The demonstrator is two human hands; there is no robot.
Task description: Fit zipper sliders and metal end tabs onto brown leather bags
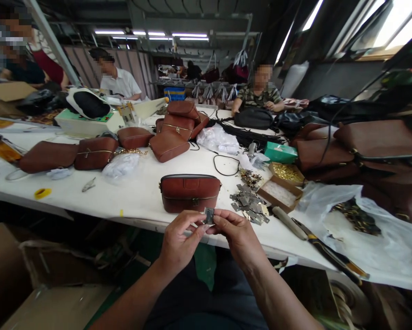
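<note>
Where the two hands meet just off the near edge of the desk (140,197), a small grey metal plate (209,215) is pinched between the fingertips of the left hand (180,240) and the right hand (238,236), both closed narrowly on it. Just beyond the hands, a brown leather pouch (189,192) is stood upright on the white surface, its zip side turned towards the near edge. To the right of the pouch, a loose heap of similar metal plates (249,204) is spread out, and just beside it an open cardboard box (281,192) with pale contents is set. A smaller box of gold-coloured fittings (286,172) is placed farther back, next to a green carton (281,152). A long tool with a pale handle (288,222) is laid at the near right, touching a clear plastic bag (364,229). More brown pouches (96,152) are lined up at the far left, and others are piled in the middle. At the far side, people are seated.
</note>
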